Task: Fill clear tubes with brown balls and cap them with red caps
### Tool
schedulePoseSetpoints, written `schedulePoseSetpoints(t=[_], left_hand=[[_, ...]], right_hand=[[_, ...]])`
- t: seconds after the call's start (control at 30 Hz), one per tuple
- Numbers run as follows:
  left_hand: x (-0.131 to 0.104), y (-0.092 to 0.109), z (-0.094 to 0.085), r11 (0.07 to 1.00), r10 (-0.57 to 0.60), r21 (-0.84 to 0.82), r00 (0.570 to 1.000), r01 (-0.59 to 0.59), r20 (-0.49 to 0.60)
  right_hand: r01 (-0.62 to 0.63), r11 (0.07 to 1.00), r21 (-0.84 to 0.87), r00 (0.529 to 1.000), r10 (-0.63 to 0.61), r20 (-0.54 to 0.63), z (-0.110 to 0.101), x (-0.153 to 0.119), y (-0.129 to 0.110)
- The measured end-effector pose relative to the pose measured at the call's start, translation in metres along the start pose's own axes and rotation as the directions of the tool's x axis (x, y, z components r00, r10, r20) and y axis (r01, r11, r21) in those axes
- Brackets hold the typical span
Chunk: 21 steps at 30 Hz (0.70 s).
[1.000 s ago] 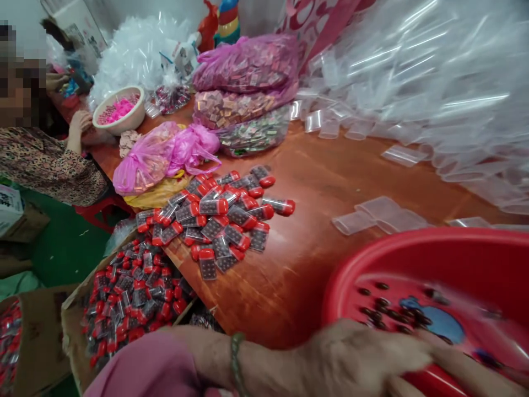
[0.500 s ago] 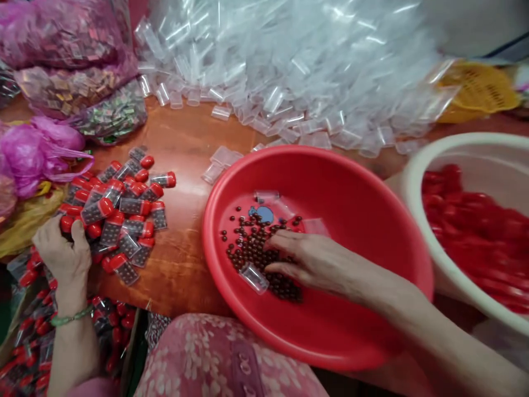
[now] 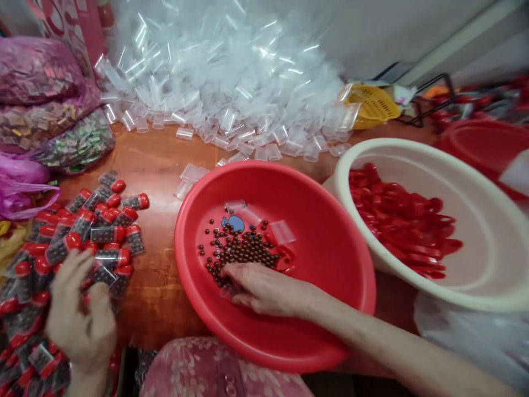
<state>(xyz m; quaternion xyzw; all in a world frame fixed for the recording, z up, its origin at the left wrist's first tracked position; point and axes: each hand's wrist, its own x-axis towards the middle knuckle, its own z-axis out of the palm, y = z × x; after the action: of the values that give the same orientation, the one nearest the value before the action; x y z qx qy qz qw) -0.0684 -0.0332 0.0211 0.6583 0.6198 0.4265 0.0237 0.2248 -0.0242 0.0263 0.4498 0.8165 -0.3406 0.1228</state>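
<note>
Can't tell if right hand point(image 3: 264, 289) has fingers clamped among brown beads point(image 3: 250, 245); left hand point(image 3: 82, 314) has fingers apart by capped tubes point(image 3: 108, 234), so a wide sweep could spill some off tabletop point(image 3: 159, 270).

two hands show, one left hand point(image 3: 82, 309) and one right hand point(image 3: 264, 286), above one surface point(image 3: 155, 165). vessels number four: one large red basin point(image 3: 330, 220), one white basin point(image 3: 487, 231), one yellow basket point(image 3: 372, 105), one smaller red tub point(image 3: 483, 144). inside the large red basin are well over fifty brown beads point(image 3: 256, 248), at least three clear sleeves point(image 3: 283, 231) and at least two red caps point(image 3: 286, 251). dozens more caps overlap in the white basin. capped tubes point(image 3: 107, 234) exceed twenty; filled pink bags point(image 3: 37, 80), at least three; piled sleeves, too many to count.
</note>
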Motion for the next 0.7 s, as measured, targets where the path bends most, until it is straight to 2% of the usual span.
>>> schedulePoseSetpoints(t=[0.07, 0.13, 0.23, 0.3, 0.47, 0.7], left_hand=[[-0.008, 0.031, 0.017, 0.990, 0.085, -0.127, 0.988, -0.069, 0.130], [-0.015, 0.052, 0.034, 0.962, 0.204, -0.223, 0.961, -0.161, 0.186], [-0.023, 0.067, 0.053, 0.927, 0.313, -0.288, 0.921, -0.243, 0.231], [-0.025, 0.069, 0.061, 0.921, 0.333, -0.290, 0.910, -0.258, 0.248], [-0.027, 0.069, 0.064, 0.921, 0.317, -0.316, 0.910, -0.228, 0.267], [-0.027, 0.069, 0.065, 0.908, 0.315, -0.364, 0.911, -0.208, 0.266]], right_hand=[[0.020, 1.000, 0.002, 0.999, -0.020, -0.032, -0.009, -0.003, 0.006], [-0.024, 0.999, -0.047, 0.993, 0.019, -0.113, -0.019, -0.003, 0.018], [-0.222, 0.954, -0.200, 0.937, 0.153, -0.313, -0.034, 0.004, 0.043], [-0.293, 0.911, -0.289, 0.909, 0.172, -0.379, -0.039, 0.012, 0.059], [-0.187, 0.890, -0.415, 0.959, 0.073, -0.275, -0.037, 0.024, 0.081], [-0.153, 0.870, -0.469, 0.979, 0.067, -0.195, -0.033, 0.026, 0.089]])
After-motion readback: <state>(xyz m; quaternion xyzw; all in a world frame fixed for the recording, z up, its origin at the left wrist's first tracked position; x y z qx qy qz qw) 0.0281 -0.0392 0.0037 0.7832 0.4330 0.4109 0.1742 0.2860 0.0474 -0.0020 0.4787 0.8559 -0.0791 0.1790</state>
